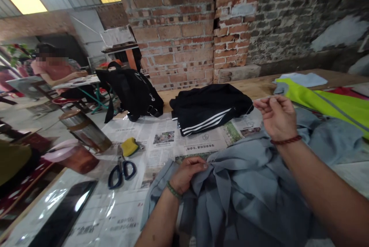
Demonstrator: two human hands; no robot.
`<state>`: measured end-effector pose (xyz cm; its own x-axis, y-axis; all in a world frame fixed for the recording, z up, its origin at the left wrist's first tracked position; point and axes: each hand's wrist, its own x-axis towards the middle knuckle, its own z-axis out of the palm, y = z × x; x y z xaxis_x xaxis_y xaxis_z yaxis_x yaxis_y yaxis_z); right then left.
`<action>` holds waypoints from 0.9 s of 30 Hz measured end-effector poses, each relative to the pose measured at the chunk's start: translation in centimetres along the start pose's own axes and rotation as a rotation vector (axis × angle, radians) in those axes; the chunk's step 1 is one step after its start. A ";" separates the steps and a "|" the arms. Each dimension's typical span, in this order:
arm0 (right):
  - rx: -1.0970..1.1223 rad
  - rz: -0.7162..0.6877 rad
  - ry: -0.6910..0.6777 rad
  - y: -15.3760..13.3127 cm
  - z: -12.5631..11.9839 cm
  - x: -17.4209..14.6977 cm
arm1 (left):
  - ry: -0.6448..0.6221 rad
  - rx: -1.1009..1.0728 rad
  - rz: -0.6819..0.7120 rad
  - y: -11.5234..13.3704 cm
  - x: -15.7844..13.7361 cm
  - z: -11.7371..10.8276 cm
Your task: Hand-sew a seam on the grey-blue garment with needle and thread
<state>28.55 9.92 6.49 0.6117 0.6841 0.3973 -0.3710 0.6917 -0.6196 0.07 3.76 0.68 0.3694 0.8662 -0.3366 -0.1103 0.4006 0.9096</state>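
Grey cloth, which looks like a garment point(250, 178), lies bunched in front of me. My left hand point(184, 176) pinches a fold of it between thumb and fingers. Raised above the cloth's far side, my right hand point(279, 118) has its thumb and forefinger pressed together. Whatever is in that pinch is too small to make out. Left of the cloth lie dark-handled scissors point(121, 169), their blades pointing away from me beside a small yellow and black object point(129, 146).
Newspaper under clear plastic point(127, 204) covers the table. Along the left stand a metal flask point(88, 131), a pinkish cup point(76, 157) and a dark phone-like slab point(65, 214). Farther back are a black bag point(134, 93), striped black clothing point(211, 105) and a fluorescent vest point(331, 105). Someone point(56, 68) sits beyond.
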 end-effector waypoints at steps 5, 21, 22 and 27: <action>-0.004 -0.055 -0.050 -1.3 2.7 2.2 | -0.002 0.087 0.073 0.2 -0.3 -0.6; -0.400 0.639 -0.386 -2.1 2.1 -12.7 | 0.092 0.143 0.222 0.1 -0.3 -0.9; -0.440 0.722 -0.402 -1.8 1.6 -14.8 | 0.093 0.157 0.227 0.1 -0.4 -0.8; -0.586 0.941 -0.579 -0.9 0.3 -20.4 | 0.105 0.238 0.263 0.2 -0.6 -0.3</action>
<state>16.21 -4.54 -0.88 -0.1742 0.9607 -0.2162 -0.0392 -0.2261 -0.9733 -0.39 3.44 1.01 0.2589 0.9612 -0.0955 0.0335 0.0899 0.9954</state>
